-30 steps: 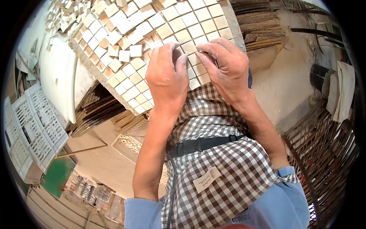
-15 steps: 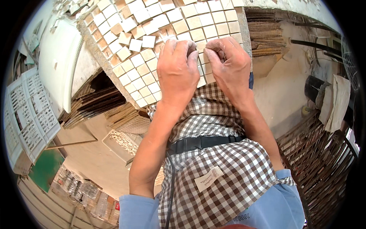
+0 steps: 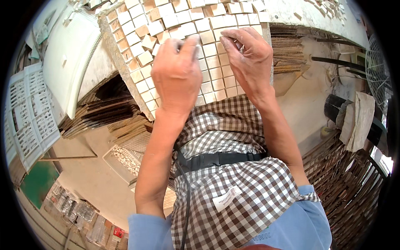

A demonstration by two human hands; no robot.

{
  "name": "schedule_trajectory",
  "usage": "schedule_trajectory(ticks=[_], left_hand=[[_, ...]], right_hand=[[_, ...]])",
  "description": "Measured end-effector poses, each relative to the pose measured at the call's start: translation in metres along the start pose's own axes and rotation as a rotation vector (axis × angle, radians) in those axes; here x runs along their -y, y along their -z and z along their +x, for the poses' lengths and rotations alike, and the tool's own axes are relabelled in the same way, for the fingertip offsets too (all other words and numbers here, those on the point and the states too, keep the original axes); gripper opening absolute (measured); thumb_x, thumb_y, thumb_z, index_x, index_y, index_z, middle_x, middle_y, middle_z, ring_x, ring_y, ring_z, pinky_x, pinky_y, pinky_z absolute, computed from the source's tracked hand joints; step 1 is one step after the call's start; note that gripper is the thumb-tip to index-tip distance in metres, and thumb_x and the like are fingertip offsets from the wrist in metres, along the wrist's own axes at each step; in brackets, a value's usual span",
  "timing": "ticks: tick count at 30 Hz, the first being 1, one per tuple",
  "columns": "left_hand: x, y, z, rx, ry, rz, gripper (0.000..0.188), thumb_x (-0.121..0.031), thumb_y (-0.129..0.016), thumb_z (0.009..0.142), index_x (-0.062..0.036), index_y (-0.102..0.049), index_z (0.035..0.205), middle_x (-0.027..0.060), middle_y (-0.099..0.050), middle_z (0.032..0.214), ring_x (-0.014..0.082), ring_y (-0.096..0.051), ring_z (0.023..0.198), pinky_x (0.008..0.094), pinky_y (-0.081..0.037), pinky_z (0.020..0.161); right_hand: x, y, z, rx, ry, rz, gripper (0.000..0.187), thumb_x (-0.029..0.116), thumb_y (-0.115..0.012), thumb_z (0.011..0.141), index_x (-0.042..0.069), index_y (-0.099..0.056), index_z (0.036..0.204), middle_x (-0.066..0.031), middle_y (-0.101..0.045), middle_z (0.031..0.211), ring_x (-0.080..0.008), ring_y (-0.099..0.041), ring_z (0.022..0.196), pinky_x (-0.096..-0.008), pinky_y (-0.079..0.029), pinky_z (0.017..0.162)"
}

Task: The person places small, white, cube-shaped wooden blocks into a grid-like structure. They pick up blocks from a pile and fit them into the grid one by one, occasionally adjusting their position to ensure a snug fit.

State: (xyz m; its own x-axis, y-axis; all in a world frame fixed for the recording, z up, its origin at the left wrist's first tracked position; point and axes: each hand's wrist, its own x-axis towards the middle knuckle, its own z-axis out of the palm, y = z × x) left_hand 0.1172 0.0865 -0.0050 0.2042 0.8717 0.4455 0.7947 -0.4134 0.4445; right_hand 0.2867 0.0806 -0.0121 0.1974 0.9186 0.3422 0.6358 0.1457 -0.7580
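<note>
Small square cream and white tiles lie in rows on a board in front of me. Toward the far left, several sit crooked, among them a tilted beige tile. My left hand is over the left half of the rows, its fingers curled and closed; whatever they hold is hidden. Over the right half, my right hand is closed with thumb and forefinger tips drawn together, and anything between them is too small to make out.
A white slatted plastic crate stands at the left, beside a pale ribbed-edge tray. Stacked thin boards sit below the worktop. At the right are a wire fan guard and rusty bars. More tiles fill a floor tray.
My left hand has shifted left and farther up, away from my right hand, toward the crooked tiles. My right hand has moved slightly farther up the rows. The view has shifted a little.
</note>
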Motion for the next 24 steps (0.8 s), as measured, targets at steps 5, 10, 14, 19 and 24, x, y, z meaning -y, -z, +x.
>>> schedule_trajectory(ticks=[5,10,14,19,24], left_hand=[[-0.01,-0.014,0.003,0.087,-0.136,0.047,0.034,-0.004,-0.068,0.086,-0.0139,-0.079,0.117,0.0062,-0.057,0.087,0.0246,-0.058,0.082,0.0393,-0.049,0.071],[-0.001,-0.011,0.001,0.15,-0.184,0.078,0.036,-0.005,-0.069,0.085,-0.0148,-0.08,0.117,0.0069,-0.058,0.09,0.0255,-0.058,0.085,0.0383,-0.048,0.074],[-0.001,-0.008,0.005,0.141,-0.201,0.099,0.035,-0.006,-0.069,0.086,-0.0164,-0.081,0.117,0.0071,-0.06,0.092,0.0257,-0.059,0.085,0.0388,-0.048,0.076],[0.003,-0.006,0.004,0.142,-0.153,-0.008,0.035,-0.007,-0.071,0.087,-0.0196,-0.08,0.119,0.0069,-0.061,0.092,0.0256,-0.059,0.085,0.0397,-0.048,0.076],[0.0,-0.01,0.004,0.127,-0.167,0.002,0.034,-0.008,-0.073,0.087,-0.0202,-0.08,0.119,0.006,-0.06,0.094,0.0252,-0.058,0.086,0.0395,-0.047,0.075]], right_hand=[[-0.005,0.002,0.0,-0.001,-0.063,-0.04,0.01,0.006,-0.077,0.088,0.005,-0.079,0.098,-0.0107,-0.074,0.092,-0.0282,-0.073,0.078,-0.0381,-0.056,0.069],[-0.006,0.004,0.0,0.007,-0.049,-0.014,0.01,0.005,-0.076,0.088,0.005,-0.079,0.098,-0.0103,-0.075,0.092,-0.0284,-0.073,0.078,-0.0376,-0.057,0.07],[-0.004,0.005,0.001,0.013,-0.061,-0.018,0.01,0.005,-0.077,0.088,0.005,-0.079,0.098,-0.0105,-0.075,0.092,-0.0283,-0.073,0.078,-0.0375,-0.057,0.069],[-0.005,0.002,0.0,-0.032,-0.055,-0.027,0.01,0.005,-0.078,0.086,0.005,-0.078,0.096,-0.0105,-0.074,0.088,-0.0283,-0.072,0.076,-0.0376,-0.056,0.066],[-0.003,-0.003,0.0,-0.058,0.089,-0.159,0.006,0.003,-0.079,0.082,0.005,-0.077,0.087,-0.0098,-0.069,0.08,-0.0301,-0.068,0.07,-0.0399,-0.052,0.06]])
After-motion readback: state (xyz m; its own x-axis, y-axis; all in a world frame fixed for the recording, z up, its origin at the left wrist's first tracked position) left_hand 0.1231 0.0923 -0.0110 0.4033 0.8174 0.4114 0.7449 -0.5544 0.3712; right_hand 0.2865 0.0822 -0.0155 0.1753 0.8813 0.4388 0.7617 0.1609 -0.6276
